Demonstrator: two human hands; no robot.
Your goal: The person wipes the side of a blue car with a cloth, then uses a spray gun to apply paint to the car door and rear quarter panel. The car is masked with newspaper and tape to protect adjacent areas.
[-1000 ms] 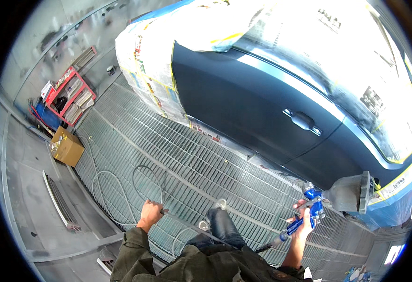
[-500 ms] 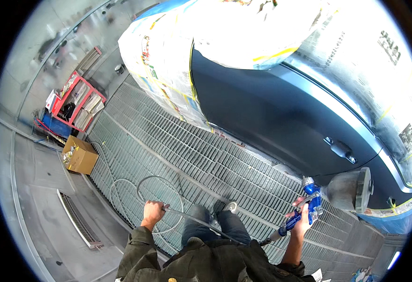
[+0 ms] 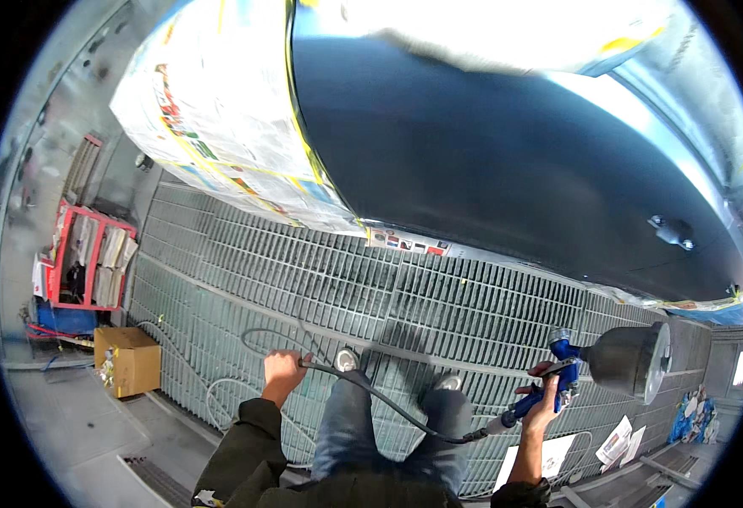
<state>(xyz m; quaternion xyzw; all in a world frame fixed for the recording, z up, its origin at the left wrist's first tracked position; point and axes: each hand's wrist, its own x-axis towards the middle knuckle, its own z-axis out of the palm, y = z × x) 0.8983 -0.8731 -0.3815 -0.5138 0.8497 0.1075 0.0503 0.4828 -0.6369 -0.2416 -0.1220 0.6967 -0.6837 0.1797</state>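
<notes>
My left hand (image 3: 283, 369) is closed around a dark air hose (image 3: 363, 394) at the lower middle, which runs across my legs to the spray gun. In my right hand (image 3: 542, 400) is a blue spray gun (image 3: 563, 357), its fingers round the handle and near the lever, with a grey cup (image 3: 625, 362) fitted on the gun's right. Beyond both hands is a dark car door (image 3: 490, 161) with a handle (image 3: 670, 233) at its right. White paper edged with yellow tape (image 3: 202, 102) covers the bodywork around the door.
A grated floor (image 3: 405, 288) holds loops of hose (image 3: 219, 398). Along the left wall stand a red rack of papers (image 3: 92, 254), a blue container (image 3: 66, 319) and a cardboard box (image 3: 126, 360). Loose paper sheets (image 3: 617, 440) and crumpled blue plastic (image 3: 693, 415) lie at lower right.
My view has swung round, so the door spans more of the top and the rack and box sit lower and further left. Both hands keep their grips; my feet have shifted apart.
</notes>
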